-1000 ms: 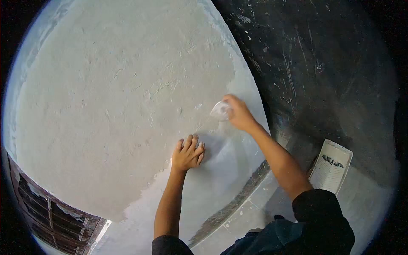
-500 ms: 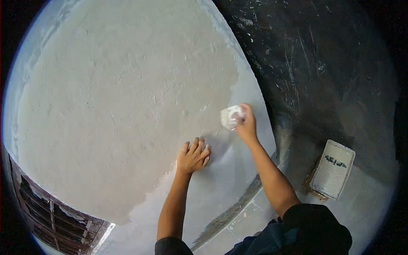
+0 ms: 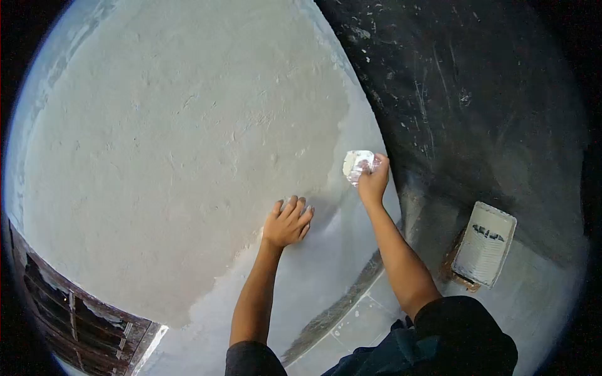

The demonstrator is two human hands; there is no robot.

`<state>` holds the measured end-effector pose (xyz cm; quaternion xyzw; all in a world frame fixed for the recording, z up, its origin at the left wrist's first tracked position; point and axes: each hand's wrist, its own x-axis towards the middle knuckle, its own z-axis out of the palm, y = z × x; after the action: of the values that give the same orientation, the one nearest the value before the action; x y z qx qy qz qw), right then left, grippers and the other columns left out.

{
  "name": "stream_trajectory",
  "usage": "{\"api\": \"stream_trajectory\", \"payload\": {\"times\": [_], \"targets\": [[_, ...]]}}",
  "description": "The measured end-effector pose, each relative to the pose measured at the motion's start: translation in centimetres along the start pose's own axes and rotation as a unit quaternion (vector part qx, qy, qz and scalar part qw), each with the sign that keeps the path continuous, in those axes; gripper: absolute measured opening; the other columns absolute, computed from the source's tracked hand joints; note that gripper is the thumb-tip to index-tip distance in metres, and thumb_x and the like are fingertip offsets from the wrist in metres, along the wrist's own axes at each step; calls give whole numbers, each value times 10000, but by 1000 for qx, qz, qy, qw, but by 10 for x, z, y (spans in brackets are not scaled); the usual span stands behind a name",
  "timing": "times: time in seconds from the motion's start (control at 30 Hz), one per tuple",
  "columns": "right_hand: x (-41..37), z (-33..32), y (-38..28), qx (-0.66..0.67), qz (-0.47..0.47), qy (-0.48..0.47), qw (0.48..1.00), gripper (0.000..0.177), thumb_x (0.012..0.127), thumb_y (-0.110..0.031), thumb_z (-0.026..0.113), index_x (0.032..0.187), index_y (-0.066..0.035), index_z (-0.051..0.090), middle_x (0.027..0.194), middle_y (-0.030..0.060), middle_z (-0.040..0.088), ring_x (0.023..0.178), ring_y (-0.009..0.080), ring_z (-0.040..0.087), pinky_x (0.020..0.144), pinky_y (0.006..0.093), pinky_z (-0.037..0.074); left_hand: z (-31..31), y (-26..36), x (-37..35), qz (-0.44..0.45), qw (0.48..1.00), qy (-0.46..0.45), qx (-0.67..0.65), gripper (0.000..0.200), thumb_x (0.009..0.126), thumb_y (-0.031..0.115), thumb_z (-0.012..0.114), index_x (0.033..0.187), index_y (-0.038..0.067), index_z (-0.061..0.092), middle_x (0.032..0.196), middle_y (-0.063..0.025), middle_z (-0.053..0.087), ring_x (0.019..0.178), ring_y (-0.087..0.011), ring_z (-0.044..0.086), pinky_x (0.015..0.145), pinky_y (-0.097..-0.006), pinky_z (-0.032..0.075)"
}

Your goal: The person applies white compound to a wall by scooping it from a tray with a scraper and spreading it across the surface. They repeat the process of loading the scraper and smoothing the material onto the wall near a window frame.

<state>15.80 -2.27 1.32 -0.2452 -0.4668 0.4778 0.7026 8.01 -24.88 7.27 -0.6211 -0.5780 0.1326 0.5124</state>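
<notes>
My right hand [image 3: 375,180] grips a flat white spreader [image 3: 359,164] with a cream-coloured smear along its left side. It is close to the right edge of a large wall [image 3: 188,156], over a whiter strip beside the beige coating. Lower and to the left, my left hand [image 3: 288,222] rests on the wall with its fingers spread and slightly bent. It lies near the border where the rough beige coating meets the smoother white surface. Part of the spreader is hidden by my fingers.
A paint tray [image 3: 486,244] with cream paint and a ribbed slope stands at the right on a brown support [image 3: 448,266]. A dark scuffed surface [image 3: 464,94] lies beyond the wall's right edge. At lower left is a barred brown window frame [image 3: 81,313].
My right hand has moved to the right with the spreader, toward the wall's edge. My left hand stays nearly in place, and the view has shifted slightly.
</notes>
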Motion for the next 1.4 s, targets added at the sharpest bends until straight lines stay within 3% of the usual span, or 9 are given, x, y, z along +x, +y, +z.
{"api": "stream_trajectory", "payload": {"times": [0.3, 0.37, 0.57, 0.63, 0.77, 0.83, 1.2, 1.3, 1.4], "targets": [[11, -70, 10, -27, 12, -43, 999, 441, 749, 127, 509, 1163, -12, 450, 1065, 185, 583, 1017, 292, 591, 885, 356, 445, 30, 68, 51, -58, 977, 51, -199, 325, 807, 272, 547, 1067, 79, 573, 1171, -133, 539, 1220, -311, 433, 981, -491, 331], [25, -81, 44, 97, 64, -77, 990, 438, 754, 122, 523, 1164, -15, 455, 1043, 163, 597, 985, 251, 605, 870, 337, 451, 40, 84, 64, -71, 968, 54, -233, 338, 819, 268, 535, 1081, 57, 570, 1188, -150, 526, 1241, -330, 411, 990, -500, 323], [68, -182, 68, -47, 67, -22, 996, 257, 783, 83, 560, 1023, -6, 586, 966, 110, 631, 892, 192, 614, 804, 297, 479, 86, 182, 135, -57, 941, 63, -329, 378, 815, 243, 534, 1103, -3, 536, 1230, -178, 490, 1233, -345, 404, 969, -466, 336], [70, -201, 63, -77, 117, -42, 989, 263, 793, 73, 551, 1043, -2, 587, 946, 115, 642, 861, 188, 623, 769, 299, 491, 90, 201, 148, -51, 930, 50, -362, 420, 827, 249, 525, 1158, -8, 500, 1246, -183, 481, 1221, -349, 413, 964, -463, 338], [109, -265, 125, -78, 56, -33, 995, 253, 829, 71, 516, 1061, 2, 589, 944, 115, 653, 854, 185, 631, 755, 300, 497, 107, 266, 207, -34, 909, 21, -416, 461, 835, 261, 520, 1196, -21, 473, 1263, -195, 469, 1214, -356, 414, 964, -456, 339], [142, -324, 141, -77, 156, 5, 985, 258, 844, 55, 515, 1082, -4, 595, 961, 113, 659, 871, 175, 633, 774, 293, 491, 128, 327, 256, -16, 897, -4, -441, 494, 837, 262, 519, 1221, -41, 449, 1283, -207, 453, 1223, -357, 404, 965, -450, 339], [213, -480, 213, -238, 48, 48, 969, 333, 797, 84, 523, 1089, -19, 645, 1001, 161, 677, 951, 220, 642, 833, 286, 469, 170, 469, 346, 13, 858, -119, -500, 541, 875, 252, 512, 1288, -69, 374, 1362, -217, 387, 1298, -351, 340, 1027, -455, 323], [228, -511, 238, -272, 105, 55, 955, 293, 853, 50, 519, 1115, -15, 635, 1043, 118, 674, 953, 152, 616, 857, 262, 451, 191, 505, 359, 3, 843, -151, -516, 547, 880, 251, 505, 1297, -73, 361, 1366, -224, 376, 1287, -358, 350, 1034, -459, 318], [244, -547, 273, -322, 95, 9, 942, 298, 856, 49, 515, 1121, -20, 631, 1054, 134, 673, 969, 173, 626, 856, 268, 455, 218, 556, 373, -9, 832, -194, -520, 559, 884, 247, 498, 1315, -72, 338, 1367, -225, 370, 1277, -360, 359, 1035, -459, 319]]}}
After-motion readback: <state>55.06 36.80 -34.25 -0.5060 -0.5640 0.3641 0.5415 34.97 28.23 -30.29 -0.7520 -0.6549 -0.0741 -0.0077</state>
